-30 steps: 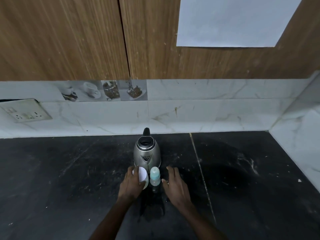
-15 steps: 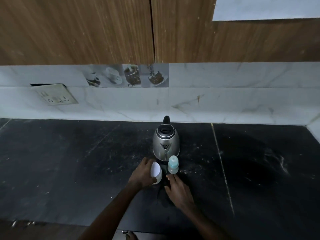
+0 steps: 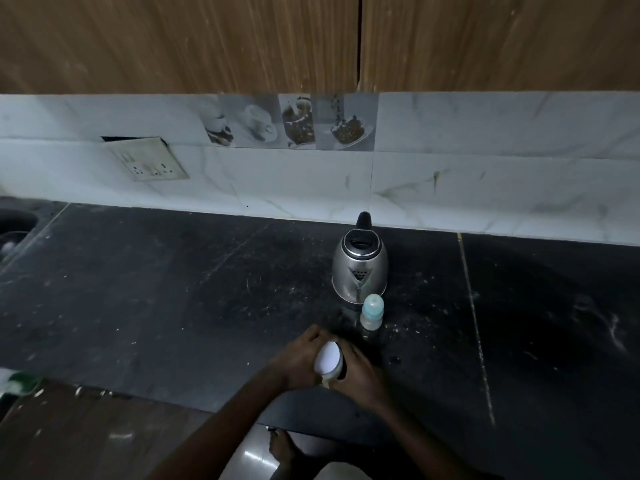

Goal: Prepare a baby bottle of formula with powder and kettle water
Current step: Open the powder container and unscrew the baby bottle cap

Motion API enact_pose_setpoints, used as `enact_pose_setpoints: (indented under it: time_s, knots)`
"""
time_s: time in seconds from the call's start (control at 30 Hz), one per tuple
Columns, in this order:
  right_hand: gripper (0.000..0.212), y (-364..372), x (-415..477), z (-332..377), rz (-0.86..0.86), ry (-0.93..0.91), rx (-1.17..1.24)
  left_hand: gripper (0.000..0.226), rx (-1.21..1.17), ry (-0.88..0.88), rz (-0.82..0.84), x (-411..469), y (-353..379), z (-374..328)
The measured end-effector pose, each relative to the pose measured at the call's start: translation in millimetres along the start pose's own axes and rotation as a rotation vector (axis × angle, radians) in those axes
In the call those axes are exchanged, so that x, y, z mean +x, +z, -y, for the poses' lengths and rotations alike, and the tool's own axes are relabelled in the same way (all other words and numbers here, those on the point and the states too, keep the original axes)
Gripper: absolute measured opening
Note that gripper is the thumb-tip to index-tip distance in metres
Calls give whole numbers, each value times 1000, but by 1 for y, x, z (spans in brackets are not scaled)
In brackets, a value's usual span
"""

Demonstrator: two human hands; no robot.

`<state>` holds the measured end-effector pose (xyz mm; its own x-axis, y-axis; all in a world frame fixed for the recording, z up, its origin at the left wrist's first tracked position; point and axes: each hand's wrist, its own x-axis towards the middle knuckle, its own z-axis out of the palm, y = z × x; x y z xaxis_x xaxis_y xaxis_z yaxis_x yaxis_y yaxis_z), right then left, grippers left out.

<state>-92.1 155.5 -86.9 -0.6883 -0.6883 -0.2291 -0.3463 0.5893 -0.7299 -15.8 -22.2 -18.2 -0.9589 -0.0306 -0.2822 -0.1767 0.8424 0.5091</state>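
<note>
A small powder container with a round white lid [image 3: 329, 358] is held between both hands near the counter's front edge. My left hand [image 3: 298, 360] wraps its left side and my right hand [image 3: 358, 374] grips its right side; its body is mostly hidden by the fingers. A baby bottle with a pale blue cap [image 3: 372, 311] stands upright on the black counter [image 3: 173, 289], just behind the hands. Right behind the bottle sits a steel kettle [image 3: 360, 268] with a black handle, its spout facing me.
A white marble backsplash with a socket plate [image 3: 149, 162] runs behind the counter, under wooden cabinets [image 3: 207, 39]. A sink edge [image 3: 15, 223] shows at far left. The floor and a bare foot [image 3: 280, 445] appear below the counter's front edge.
My left hand has drawn the white-lidded container back toward me, away from the bottle, and my right hand has closed on it. The view has shifted left and down.
</note>
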Motion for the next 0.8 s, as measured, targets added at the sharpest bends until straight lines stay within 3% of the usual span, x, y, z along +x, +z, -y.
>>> enact_pose_setpoints:
  time_s: [0.07, 0.27, 0.6, 0.7, 0.8]
  knots:
    - [75, 0, -13, 3, 2, -69, 31, 79, -26, 28, 2, -8, 4, 0]
    - [104, 9, -22, 0, 23, 3, 98, 87, -31, 49, -8, -21, 17, -2]
    - [98, 7, -33, 11, -53, 27, 131, 101, 196, 100, -3, -26, 18, 4]
    - [99, 9, -32, 10, -53, 29, 96, 88, 341, 231, -122, -25, 18, 3]
    - [103, 9, -31, 6, -57, 10, 86, 84, 401, 223, -109, -25, 22, 0]
